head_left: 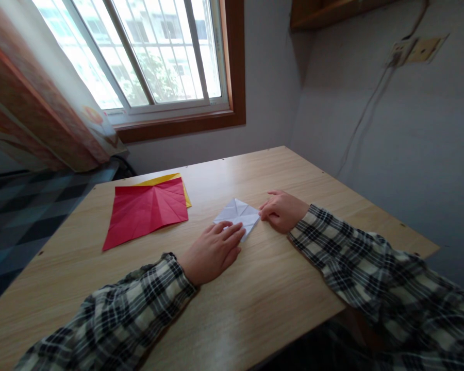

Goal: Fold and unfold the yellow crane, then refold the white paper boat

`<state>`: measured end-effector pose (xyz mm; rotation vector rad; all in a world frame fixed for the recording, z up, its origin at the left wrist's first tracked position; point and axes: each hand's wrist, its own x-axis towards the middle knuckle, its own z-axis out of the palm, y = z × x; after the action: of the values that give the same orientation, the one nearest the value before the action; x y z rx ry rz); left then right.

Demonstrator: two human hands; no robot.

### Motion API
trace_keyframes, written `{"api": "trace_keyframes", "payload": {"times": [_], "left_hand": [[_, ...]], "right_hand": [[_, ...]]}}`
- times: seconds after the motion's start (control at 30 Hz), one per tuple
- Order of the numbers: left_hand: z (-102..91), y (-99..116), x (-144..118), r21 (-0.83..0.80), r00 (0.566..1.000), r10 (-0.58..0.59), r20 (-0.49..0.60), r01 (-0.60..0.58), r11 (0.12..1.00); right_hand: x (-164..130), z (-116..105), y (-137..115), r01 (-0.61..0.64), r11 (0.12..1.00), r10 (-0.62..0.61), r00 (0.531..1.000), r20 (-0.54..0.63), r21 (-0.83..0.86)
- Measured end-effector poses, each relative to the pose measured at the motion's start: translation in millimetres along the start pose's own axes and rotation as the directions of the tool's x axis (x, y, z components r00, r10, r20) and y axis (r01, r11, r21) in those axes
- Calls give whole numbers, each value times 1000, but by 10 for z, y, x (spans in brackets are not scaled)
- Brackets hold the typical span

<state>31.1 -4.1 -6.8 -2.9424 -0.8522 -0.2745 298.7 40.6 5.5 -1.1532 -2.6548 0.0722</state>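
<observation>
A small white sheet of folded paper [239, 210] lies on the wooden table, turned like a diamond, with creases meeting near its middle. Across its near left side rests my left hand [214, 250], fingers stretched out and laid flat on it, hiding that part. My right hand [282, 210] is at the paper's right corner. Its fingers are bent together and the fingertips pinch or press that corner; the exact hold is partly hidden.
Left of my hands lies a creased red sheet of paper [150, 208], with a yellow sheet [187, 196] partly beneath it. The wooden table [255, 309] ends at a near edge below. Behind are a window, a curtain [42, 103] and a wall socket [425, 49] with a cord.
</observation>
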Motion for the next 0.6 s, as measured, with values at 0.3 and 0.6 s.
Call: {"api": "trace_keyframes", "payload": {"times": [0.3,0.6], "left_hand": [[-1,3,2,1,1000,-4,12,4,1000],[0,11,9,-10,1000,-3,-7,3,1000]], "right_hand": [[17,1,-8,9,1000,-11,990,-144,-15],[25,161,-12,122,986,-117,992,-52,116]]}}
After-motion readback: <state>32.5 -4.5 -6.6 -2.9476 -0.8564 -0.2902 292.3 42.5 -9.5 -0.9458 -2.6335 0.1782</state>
